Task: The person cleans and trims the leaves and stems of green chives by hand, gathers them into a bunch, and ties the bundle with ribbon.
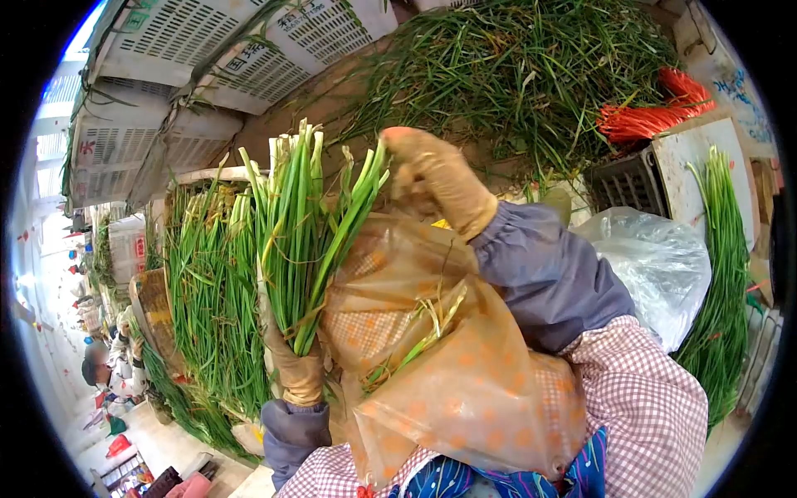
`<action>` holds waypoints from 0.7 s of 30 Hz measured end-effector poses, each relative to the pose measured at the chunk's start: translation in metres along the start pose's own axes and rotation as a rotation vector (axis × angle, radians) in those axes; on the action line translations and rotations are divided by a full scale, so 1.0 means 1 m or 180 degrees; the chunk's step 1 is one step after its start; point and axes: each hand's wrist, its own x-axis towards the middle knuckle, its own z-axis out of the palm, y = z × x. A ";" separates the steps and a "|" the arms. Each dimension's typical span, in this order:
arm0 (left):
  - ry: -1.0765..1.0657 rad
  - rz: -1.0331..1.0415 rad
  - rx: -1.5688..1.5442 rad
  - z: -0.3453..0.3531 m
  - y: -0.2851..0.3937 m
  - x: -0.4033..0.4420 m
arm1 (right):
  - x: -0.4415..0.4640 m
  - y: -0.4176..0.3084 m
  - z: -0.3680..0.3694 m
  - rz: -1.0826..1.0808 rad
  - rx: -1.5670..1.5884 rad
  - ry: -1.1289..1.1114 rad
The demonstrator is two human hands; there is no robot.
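My left hand [299, 378], in a tan glove, grips a bunch of garlic chives [303, 241] by its lower part. The pale cut ends point up and away from me, and a few stalks lean out to the right. Beside those leaning ends is my right hand [436, 178], gloved, its fingers curled and partly blurred. Whether a stalk is between the fingers is hidden. Loose yellowish stalks [427, 328] lie across the brownish plastic apron [465, 398] on my lap.
Left of the bunch stands a row of more chives [212, 299]. A heap of trimmed leaves [515, 83] lies at the back, near red ties [656, 108]. White crates [174, 41] stand back left. At right are a clear plastic bag [652, 257] and a long chive bundle [721, 290]. Another person [116, 365] is far left.
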 end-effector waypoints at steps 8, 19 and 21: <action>0.0209 0.0016 0.0133 0.002 -0.022 -0.007 | 0.045 -0.004 -0.032 -0.0255 0.0307 -0.0127; 0.0094 0.0063 0.0452 0.001 -0.030 0.002 | 0.074 -0.032 -0.004 0.1275 -0.1768 -0.1047; 0.0022 -0.0048 0.0049 -0.002 -0.030 0.004 | 0.077 -0.016 -0.002 0.0959 -0.1477 -0.1561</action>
